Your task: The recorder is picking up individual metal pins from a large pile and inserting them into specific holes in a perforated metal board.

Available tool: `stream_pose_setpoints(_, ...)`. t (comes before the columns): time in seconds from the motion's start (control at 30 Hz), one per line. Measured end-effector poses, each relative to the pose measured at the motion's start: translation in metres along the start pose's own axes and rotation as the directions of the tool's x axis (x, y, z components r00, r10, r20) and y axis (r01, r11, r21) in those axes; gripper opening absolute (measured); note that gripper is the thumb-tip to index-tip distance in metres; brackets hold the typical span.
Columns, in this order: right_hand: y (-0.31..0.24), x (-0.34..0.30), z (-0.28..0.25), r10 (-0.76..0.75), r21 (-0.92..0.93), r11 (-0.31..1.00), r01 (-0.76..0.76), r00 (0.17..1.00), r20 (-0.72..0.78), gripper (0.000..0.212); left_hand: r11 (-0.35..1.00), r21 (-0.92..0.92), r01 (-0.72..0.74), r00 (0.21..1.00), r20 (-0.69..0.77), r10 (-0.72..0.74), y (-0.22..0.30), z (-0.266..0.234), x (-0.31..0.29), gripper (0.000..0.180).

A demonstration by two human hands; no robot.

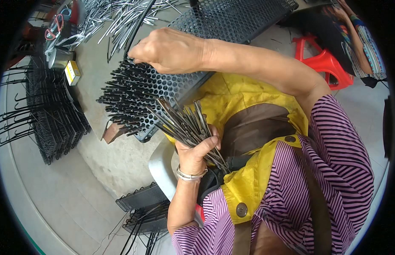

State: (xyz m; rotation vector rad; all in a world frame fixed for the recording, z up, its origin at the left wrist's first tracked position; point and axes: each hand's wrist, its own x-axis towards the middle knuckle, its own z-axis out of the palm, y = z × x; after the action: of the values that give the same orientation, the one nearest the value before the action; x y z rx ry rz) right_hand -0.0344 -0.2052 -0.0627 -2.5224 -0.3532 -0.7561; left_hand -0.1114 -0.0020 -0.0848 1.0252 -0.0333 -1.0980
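My left hand (198,149), with a bracelet at the wrist, is wrapped round a bundle of thin dark metal rods (184,123) that fan out toward a black perforated board (172,85). Many short dark rods (129,95) stand packed in the holes on the board's left part. My right hand (167,50) is closed above the far end of these rods, fingertips pressed together. Whatever its fingers pinch is hidden from view.
Loose silvery rods (117,21) lie heaped at the far left, near red-handled scissors (55,27), a tin can (60,58) and a yellow-white box (72,73). Black wire racks (57,114) with hooks are stacked at left. A red stool (325,63) stands right, near another person (359,42).
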Motion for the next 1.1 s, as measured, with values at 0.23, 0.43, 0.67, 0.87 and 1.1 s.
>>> stream_pose_setpoints(0.23, -0.011, 0.014, -0.011, 0.035, 0.014, 0.999, -0.036, 0.997, 0.069, 0.003, 1.0, 0.004, 0.005, 1.0, 0.007, -0.005, 0.0, 0.002, -0.001, 0.046)
stream_pose_setpoints(0.43, -0.006, -0.001, -0.011, 0.249, -0.068, 0.969, -0.239, 0.943, 0.22, 0.008, 0.997, 0.082, -0.007, 1.0, 0.018, 0.006, -0.003, -0.001, 0.0, 0.051)
stream_pose_setpoints(0.67, -0.043, -0.042, -0.034, 0.505, 0.663, 0.341, -0.666, 0.725, 0.468, 0.034, 0.995, 0.099, -0.002, 1.0, 0.029, -0.001, -0.002, -0.001, -0.002, 0.051)
stream_pose_setpoints(0.87, -0.054, -0.053, -0.031, 0.301, 0.795, 0.197, -0.573, 0.807, 0.507, 0.031, 0.999, 0.036, -0.01, 0.996, 0.091, 0.006, 0.0, 0.003, -0.002, 0.042)
stream_pose_setpoints(1.1, -0.051, -0.055, -0.03, 0.352, 0.805, 0.221, -0.551, 0.814, 0.461, 0.012, 0.99, 0.14, 0.026, 0.999, 0.025, -0.03, 0.002, 0.005, -0.002, 0.031)
